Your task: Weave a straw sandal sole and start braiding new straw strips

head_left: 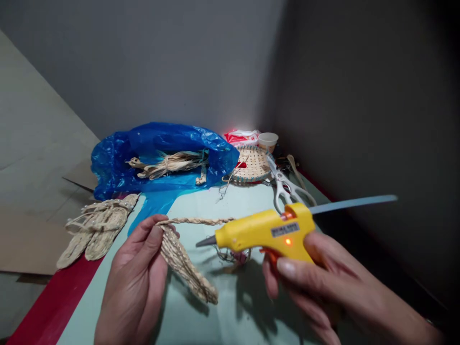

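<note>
My left hand (134, 278) pinches the top end of a small woven straw sandal sole (187, 266), tilted above the pale green table (230, 316). A braided straw strap (196, 221) runs from that end to the right. My right hand (323, 282) grips a yellow hot glue gun (268, 232), its orange light lit, with a glue stick (354, 203) poking out the back. The gun's nozzle points left, close to the sole and strap without touching them.
A finished pair of straw sandals (97, 227) lies at the left by the table's red edge. A blue plastic bag (161, 158) holds bundled straw (168, 163). At the back are a woven basket tray (253, 163), scissors (285, 184) and a small cup (268, 140). Walls close in behind and right.
</note>
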The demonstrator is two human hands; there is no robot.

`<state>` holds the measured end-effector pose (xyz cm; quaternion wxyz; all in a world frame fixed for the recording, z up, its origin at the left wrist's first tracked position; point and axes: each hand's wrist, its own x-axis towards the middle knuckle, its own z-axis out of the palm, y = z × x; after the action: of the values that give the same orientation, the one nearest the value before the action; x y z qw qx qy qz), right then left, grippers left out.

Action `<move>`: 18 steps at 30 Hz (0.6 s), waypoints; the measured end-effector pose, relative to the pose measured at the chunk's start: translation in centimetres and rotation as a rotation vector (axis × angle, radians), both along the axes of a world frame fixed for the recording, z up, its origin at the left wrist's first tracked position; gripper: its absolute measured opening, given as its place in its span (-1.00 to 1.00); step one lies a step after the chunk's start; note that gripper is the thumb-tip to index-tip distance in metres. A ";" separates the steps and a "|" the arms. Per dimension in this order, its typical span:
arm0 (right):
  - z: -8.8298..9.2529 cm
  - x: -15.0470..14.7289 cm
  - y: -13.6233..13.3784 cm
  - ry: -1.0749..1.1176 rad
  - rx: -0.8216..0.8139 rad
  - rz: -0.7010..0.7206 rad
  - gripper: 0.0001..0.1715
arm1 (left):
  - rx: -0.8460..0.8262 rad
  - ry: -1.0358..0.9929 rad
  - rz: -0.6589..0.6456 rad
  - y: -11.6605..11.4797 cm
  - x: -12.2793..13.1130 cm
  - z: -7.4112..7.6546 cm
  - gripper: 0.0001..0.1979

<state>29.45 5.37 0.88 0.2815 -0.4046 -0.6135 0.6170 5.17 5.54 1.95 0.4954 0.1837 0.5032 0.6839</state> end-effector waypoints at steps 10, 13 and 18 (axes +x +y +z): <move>-2.2 1.7 -0.4 0.255 -0.239 -0.085 -0.45 | 0.080 0.047 -0.038 -0.1 -1.6 -0.3 -0.79; -4.2 3.5 -2.0 0.177 -0.299 -0.143 -0.46 | 0.093 0.056 -0.024 -0.2 -1.6 -0.1 -0.77; -5.5 4.8 -3.8 0.150 -0.368 -0.130 -0.53 | 0.095 0.106 0.036 -0.5 -1.5 0.3 -0.73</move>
<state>34.20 1.53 -4.61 0.2867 -0.4408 -0.4405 0.7276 3.63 4.99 2.27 0.4466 0.2339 0.4988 0.7050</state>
